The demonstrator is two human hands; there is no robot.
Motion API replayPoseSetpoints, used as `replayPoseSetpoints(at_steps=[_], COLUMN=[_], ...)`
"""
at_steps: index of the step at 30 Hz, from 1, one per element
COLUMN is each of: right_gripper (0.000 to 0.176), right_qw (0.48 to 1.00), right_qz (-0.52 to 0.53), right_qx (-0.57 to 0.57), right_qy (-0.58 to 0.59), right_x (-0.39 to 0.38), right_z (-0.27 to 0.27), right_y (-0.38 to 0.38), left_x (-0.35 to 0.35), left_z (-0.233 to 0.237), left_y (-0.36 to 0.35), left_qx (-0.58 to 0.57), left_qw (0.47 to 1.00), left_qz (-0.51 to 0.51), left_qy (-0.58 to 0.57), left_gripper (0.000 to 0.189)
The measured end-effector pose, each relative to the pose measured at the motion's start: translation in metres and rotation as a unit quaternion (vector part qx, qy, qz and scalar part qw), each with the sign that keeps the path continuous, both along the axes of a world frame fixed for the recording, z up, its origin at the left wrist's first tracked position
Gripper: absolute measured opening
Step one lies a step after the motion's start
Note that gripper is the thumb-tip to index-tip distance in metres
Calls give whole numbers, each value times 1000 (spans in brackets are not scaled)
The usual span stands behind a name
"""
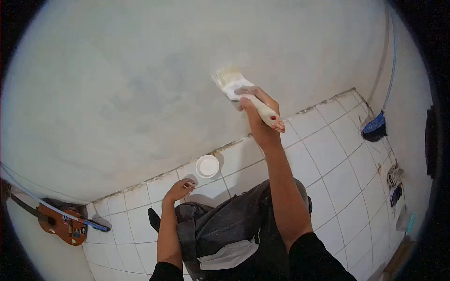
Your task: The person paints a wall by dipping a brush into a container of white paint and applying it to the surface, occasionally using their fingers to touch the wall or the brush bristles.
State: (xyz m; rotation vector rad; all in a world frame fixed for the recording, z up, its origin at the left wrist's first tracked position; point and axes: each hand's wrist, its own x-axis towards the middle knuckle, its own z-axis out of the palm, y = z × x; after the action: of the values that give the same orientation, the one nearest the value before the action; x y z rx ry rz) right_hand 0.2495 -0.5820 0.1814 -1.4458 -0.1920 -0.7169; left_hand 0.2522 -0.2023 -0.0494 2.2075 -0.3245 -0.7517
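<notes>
My right hand (255,100) grips a wide paintbrush (265,114) by its pale handle, whose end is smeared red. The white-coated bristles touch the grey wall (154,61), where a whitish patch shows around them. Low down, my left hand (182,189) hangs near my knee with its fingers loosely curled. Whether anything small sits in those fingers I cannot make out. Just beyond that hand, a white tub (207,166) stands on the tiled floor against the foot of the wall.
White floor tiles (309,164) meet the wall along a rough, dirty edge. A guitar (63,224) and a blue brush head (96,225) are at the left. A blue broom (374,127) leans at the right, near crumpled cloth (395,175). A face mask (228,255) rests on my lap.
</notes>
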Motion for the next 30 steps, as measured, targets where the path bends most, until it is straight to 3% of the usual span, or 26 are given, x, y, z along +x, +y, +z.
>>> replayPoseSetpoints(at_steps=[3,7,10,12,14,22,24,25,26,28,30], right_gripper=[21,24,24,24,24,22,24,33,33,43,50], right_qw=[998,999,999,997,999,997,978,956,957,870,860], right_qz=[-46,-31,-24,-37,0,-6,56,115,113,195,195], right_qx=[-38,-11,-13,-61,-31,-57,163,248,248,452,471], right_qy=[-7,-39,-44,-44,40,45,119,104,102,27,32], right_x=[-9,-8,3,8,2,-6,-15,-17,-20,-25,-23], right_z=[1,45,36,15,6,-23,-9,-7,-3,5,0], right_y=[-3,3,18,18,16,5,0,-4,-3,-3,-11], left_x=[1,0,-2,-1,-3,-4,-3,-3,-3,-3,-6], left_z=[0,2,3,2,3,15,12,11,10,17,35], left_y=[-3,-2,1,6,5,-9,-2,1,3,1,-1], left_qx=[-4,6,10,35,22,17,20,20,21,22,-16], left_qw=[1000,1000,999,999,1000,1000,1000,999,999,998,995], left_qz=[-10,-12,19,-15,-9,0,-12,-13,-6,-4,74], left_qy=[4,10,28,-3,-11,3,-20,-23,-36,-51,-70], left_gripper=[30,30,29,29,29,30,30,30,29,27,25])
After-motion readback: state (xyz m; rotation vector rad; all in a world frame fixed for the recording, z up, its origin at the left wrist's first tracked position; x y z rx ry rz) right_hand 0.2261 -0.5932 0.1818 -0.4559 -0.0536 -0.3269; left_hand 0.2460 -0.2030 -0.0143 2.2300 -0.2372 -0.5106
